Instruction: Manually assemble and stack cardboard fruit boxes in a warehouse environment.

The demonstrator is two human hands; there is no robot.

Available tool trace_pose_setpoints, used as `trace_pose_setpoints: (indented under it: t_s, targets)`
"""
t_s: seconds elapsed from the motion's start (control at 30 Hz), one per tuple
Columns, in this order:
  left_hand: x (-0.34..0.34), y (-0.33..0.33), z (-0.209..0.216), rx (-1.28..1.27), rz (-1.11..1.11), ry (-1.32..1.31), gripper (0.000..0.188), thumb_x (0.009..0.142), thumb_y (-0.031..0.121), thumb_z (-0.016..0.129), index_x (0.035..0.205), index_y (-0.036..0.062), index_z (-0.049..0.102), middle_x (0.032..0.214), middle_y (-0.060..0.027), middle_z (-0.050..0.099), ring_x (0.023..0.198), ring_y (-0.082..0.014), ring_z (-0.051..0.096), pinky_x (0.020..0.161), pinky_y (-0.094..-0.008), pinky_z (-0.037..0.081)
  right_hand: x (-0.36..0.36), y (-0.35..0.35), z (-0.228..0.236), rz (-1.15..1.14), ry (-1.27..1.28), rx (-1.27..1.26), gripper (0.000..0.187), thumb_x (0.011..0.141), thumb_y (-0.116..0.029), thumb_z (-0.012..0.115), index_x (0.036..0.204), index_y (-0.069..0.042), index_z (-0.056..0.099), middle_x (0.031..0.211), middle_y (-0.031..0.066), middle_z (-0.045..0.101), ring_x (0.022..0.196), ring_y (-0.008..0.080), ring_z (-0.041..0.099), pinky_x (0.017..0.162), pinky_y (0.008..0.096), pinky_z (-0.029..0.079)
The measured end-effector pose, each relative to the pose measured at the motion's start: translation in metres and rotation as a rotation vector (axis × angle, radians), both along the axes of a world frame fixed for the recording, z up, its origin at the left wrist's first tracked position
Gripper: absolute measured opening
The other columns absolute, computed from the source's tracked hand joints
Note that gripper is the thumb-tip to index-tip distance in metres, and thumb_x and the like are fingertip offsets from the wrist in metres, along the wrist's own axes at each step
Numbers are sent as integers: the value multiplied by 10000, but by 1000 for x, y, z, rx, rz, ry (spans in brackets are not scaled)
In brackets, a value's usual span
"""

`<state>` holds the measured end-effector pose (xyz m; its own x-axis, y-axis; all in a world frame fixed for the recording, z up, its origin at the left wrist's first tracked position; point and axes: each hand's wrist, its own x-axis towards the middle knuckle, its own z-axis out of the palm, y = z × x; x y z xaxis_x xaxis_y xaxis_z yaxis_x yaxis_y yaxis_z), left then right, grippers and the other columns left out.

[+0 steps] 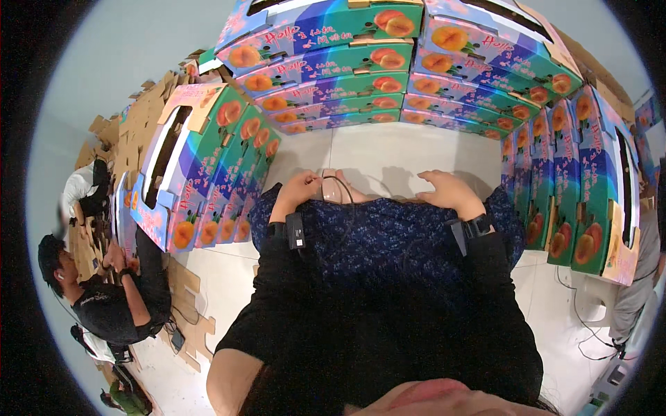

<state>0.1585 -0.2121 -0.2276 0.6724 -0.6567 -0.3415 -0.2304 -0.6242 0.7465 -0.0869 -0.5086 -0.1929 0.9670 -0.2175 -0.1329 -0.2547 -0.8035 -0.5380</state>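
My left hand (298, 191) is over the left side of my dark blue patterned skirt (388, 225), its fingers pinched on a thin dark cable (349, 191). The cable arches to the right and drops down over the skirt. Past those fingers part of a foot (336, 188) shows against the pale floor. Over the skirt's right side my right hand (449, 191) is held with its fingers apart and nothing in them. Each wrist wears a black strapped device, the left one (296, 230) with a small white label.
Stacked peach-printed cartons surround me: a left stack (201, 166), two far stacks (326, 69) (479, 76) and a right stack (576, 173). Flattened cardboard (187, 305) lies at left, near a seated person in black (114, 305). Loose cables (590, 333) trail across the floor at right.
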Motion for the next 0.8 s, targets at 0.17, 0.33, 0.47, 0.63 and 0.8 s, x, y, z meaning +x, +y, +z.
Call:
trace_pose_setpoints:
  t_s: [0.17,0.33,0.47,0.63,0.8]
  targets:
    - [-4,-14,9,-247,62,-216,347,845,164,627,1145,11,542,904,-92,603,807,-158,587,679,-268,469,7,4,8,23,481,-20,565,750,-436,651,1155,-48,583,1119,201,597,1042,358,559,885,412,449]
    - [1,-72,102,-590,-44,-720,522,811,190,679,1245,-1,462,1151,-176,546,1075,-254,543,883,-353,452,3,-7,-6,43,251,-47,579,742,-467,645,1146,-56,591,1087,198,613,1027,363,567,874,423,456]
    - [16,-141,204,-629,-149,-1247,540,802,286,676,1233,20,491,1173,-182,549,1088,-358,514,977,-418,368,9,-4,8,67,226,-11,561,744,-460,644,1134,-58,599,1079,192,617,1014,364,573,869,423,458]
    - [57,-233,271,-650,-310,-1500,391,900,344,518,1144,43,572,1094,-207,593,1007,-394,544,894,-423,418,15,-14,-1,58,278,21,540,755,-431,643,1147,-63,594,1077,194,619,1007,366,577,862,423,460]
    - [165,-268,236,121,-301,-1478,388,953,358,371,1219,102,491,1134,-208,577,994,-420,548,870,-472,436,15,-18,0,-4,291,-8,548,762,-417,642,1170,-56,579,1076,199,618,1001,369,579,856,424,463]
